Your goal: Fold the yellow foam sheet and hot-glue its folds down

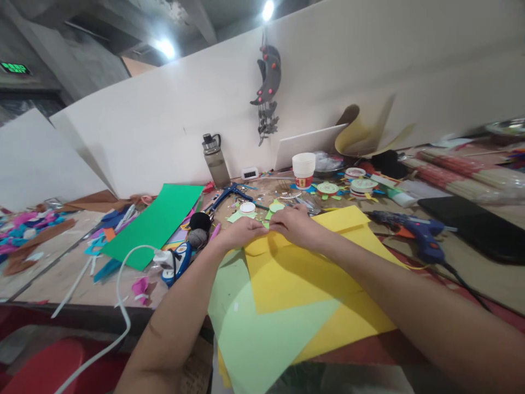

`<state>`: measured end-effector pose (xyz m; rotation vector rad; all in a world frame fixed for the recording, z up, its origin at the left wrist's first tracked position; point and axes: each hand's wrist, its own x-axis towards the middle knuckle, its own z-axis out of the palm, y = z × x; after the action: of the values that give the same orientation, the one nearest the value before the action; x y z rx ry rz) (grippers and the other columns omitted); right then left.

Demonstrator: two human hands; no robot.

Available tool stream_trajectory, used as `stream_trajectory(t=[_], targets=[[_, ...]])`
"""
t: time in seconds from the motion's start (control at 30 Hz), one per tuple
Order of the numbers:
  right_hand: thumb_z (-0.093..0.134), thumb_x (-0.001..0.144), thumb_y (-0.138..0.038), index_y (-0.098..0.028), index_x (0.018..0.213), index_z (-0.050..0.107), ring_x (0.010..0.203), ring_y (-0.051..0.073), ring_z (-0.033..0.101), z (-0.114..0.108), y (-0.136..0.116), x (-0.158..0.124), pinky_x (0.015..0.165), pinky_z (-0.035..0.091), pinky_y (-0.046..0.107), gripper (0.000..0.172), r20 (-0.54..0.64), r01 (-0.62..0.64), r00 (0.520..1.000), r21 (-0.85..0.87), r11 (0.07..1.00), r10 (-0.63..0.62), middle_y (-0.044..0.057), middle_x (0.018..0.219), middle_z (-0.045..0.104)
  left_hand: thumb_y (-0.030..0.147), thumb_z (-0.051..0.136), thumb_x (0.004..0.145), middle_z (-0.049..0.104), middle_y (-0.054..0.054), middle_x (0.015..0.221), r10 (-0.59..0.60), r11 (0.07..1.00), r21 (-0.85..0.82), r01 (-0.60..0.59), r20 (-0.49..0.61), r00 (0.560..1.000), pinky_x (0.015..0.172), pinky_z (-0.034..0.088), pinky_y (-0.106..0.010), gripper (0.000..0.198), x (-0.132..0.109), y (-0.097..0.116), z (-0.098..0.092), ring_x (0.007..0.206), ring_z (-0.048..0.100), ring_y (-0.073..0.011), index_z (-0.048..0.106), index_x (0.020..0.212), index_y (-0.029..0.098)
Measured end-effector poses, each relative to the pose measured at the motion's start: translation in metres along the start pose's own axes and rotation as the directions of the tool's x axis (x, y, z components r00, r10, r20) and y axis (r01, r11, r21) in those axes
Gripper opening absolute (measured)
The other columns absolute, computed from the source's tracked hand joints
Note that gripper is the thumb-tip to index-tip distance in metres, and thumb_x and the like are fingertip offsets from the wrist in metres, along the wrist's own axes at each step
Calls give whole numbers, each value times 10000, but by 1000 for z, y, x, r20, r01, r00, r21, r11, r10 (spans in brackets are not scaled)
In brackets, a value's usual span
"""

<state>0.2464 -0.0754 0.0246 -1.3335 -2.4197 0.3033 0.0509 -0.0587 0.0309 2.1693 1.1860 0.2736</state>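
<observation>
My left hand (243, 232) and my right hand (296, 223) come close together at the far edge of a yellow paper sheet (287, 279). The fingers of both are closed on that edge, which is bent over in a narrow folded strip. Between my forearms, a pale green paper sheet (262, 339) lies partly under the yellow one, with more yellow paper (353, 323) beneath. Just beyond my fingers sit a small white round lid (248, 207) and a light green disc (276, 206) on green paper bits. My fingertips are partly hidden.
Left of my hands lie a green sheet (158, 227), a power strip (177, 265) with a white cable and yarn balls (200, 224). At right are a blue glue gun (426, 235) and a black flat case (476, 227). A bottle (216, 164) and paper cups (304, 169) stand behind.
</observation>
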Motion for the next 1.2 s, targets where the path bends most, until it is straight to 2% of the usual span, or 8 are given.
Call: stream_trajectory(t=[0.3, 0.4, 0.53, 0.63, 0.87, 1.03, 1.13, 1.2], targets=[[504, 938, -265, -189, 779, 680, 936, 216, 610, -3, 8, 1, 799, 249, 349, 249, 25, -59, 998, -12, 998, 59, 50, 907, 736, 665, 470, 826, 201, 50, 576, 2, 1000, -5, -2, -21, 1000, 500, 142, -267, 561, -5, -9, -7, 544, 199, -87, 286, 570, 201], [504, 938, -266, -188, 784, 685, 941, 218, 613, -3, 8, 1, 804, 262, 345, 250, 36, -70, 997, -30, 997, 72, 58, 915, 733, 660, 511, 808, 241, 53, 563, -20, 999, -49, 20, 4, 1000, 498, 153, -260, 552, -4, -10, -7, 536, 220, -82, 376, 565, 184], [504, 939, -265, -184, 794, 690, 936, 217, 616, -2, 10, 1, 824, 263, 351, 249, 36, -71, 997, -23, 997, 72, 59, 911, 736, 625, 653, 708, 380, 54, 565, -106, 980, -164, 111, 37, 994, 473, 226, -232, 470, -4, -11, -7, 519, 323, -85, 576, 708, 161], [498, 943, -262, -186, 806, 692, 936, 217, 617, -4, 10, 1, 836, 254, 361, 248, 23, -61, 998, -9, 998, 62, 56, 925, 741, 636, 670, 687, 381, 59, 551, -140, 957, -252, 145, 40, 989, 459, 281, -221, 485, -5, -11, -8, 502, 345, -85, 574, 706, 161], [505, 946, -293, -187, 789, 686, 923, 224, 618, -5, 11, 0, 841, 245, 376, 261, 23, -66, 998, -18, 998, 66, 56, 906, 744, 665, 646, 721, 498, 29, 598, -104, 924, -351, 149, 143, 984, 494, 374, -212, 521, -10, -18, -16, 516, 444, -82, 591, 709, 147], [509, 941, -289, -189, 775, 676, 898, 215, 611, -7, 11, -2, 835, 250, 366, 256, 17, -65, 998, -17, 998, 65, 53, 891, 741, 644, 680, 698, 501, 22, 565, -123, 952, -266, 153, 125, 984, 528, 411, -232, 507, -12, -17, -24, 550, 500, -117, 602, 661, 145], [514, 933, -280, -188, 762, 674, 880, 208, 604, -6, 7, -2, 822, 252, 361, 252, 13, -69, 997, -22, 997, 70, 49, 885, 738, 606, 620, 771, 579, 4, 676, -26, 991, -127, 32, 51, 998, 607, 405, -226, 465, -9, -9, -21, 655, 515, -123, 672, 765, 144], [511, 932, -278, -190, 757, 677, 874, 205, 601, -5, 3, -1, 813, 251, 360, 256, 12, -52, 999, -26, 998, 52, 48, 881, 738, 576, 580, 807, 574, 13, 689, 29, 999, -39, -28, 30, 999, 593, 361, -219, 442, -6, -4, -15, 657, 480, -113, 690, 803, 148]])
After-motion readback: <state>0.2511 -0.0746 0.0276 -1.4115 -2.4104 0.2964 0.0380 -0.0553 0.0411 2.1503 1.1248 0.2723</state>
